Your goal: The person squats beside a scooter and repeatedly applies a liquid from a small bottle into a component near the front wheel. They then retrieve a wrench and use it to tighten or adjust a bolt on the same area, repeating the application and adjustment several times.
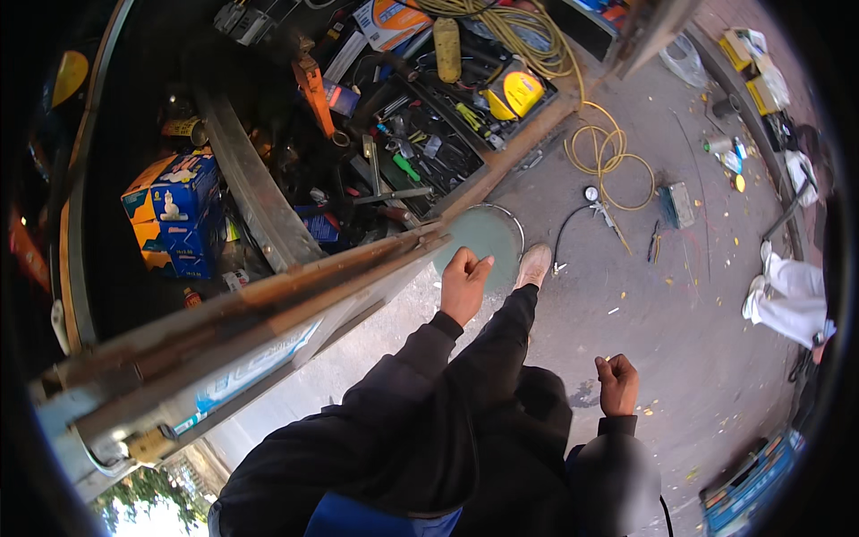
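My left hand (464,286), fingers curled and closed, hangs over a round bucket of greenish water (495,228), beside the long metal door edge (268,304). Whether it holds anything is hidden. My right hand (617,385) is lower right over the pavement, fingers curled; what is in it, if anything, is too small to make out. My shoe (535,267) stands beside the bucket. To its right lie a pressure gauge with a black hose (591,194), a coiled yellow hose (608,148), pliers (655,242) and a grey box (676,206).
An open storage space holds a tool tray (420,157), stacked blue boxes (174,242), an orange tool (311,89) and a yellow case (514,89). A curb along the right has cartons (743,54), a white cloth (787,295) and a blue crate (743,483) near it.
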The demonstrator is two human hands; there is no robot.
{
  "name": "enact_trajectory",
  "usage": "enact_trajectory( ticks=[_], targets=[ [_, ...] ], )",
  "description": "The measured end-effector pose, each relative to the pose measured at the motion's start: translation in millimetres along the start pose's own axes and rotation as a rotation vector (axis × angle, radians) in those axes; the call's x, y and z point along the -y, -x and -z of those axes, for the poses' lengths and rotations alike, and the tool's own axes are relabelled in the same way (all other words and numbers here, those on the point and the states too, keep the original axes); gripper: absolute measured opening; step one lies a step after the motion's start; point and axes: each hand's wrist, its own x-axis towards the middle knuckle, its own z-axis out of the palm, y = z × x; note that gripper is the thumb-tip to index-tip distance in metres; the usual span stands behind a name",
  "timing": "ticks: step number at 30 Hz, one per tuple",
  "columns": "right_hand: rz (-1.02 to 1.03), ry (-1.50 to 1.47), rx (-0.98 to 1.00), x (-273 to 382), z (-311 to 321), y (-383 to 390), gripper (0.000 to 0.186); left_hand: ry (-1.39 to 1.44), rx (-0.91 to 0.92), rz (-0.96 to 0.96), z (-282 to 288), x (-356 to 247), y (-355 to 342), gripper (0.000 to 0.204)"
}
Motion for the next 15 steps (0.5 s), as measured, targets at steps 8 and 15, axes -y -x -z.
enact_trajectory(
  ticks=[8, 15],
  targets=[
    [0.122, 0.068, 0.167, 79, -3, -97, 0.034, -0.551, -0.058, -0.166, 2, -1, -90, 0.089],
    [0.314, 0.168, 0.213, 145, 12, -140, 0.031, -0.773, 0.114, 0.124, -6, 20, -119, 0.111]
  ],
)
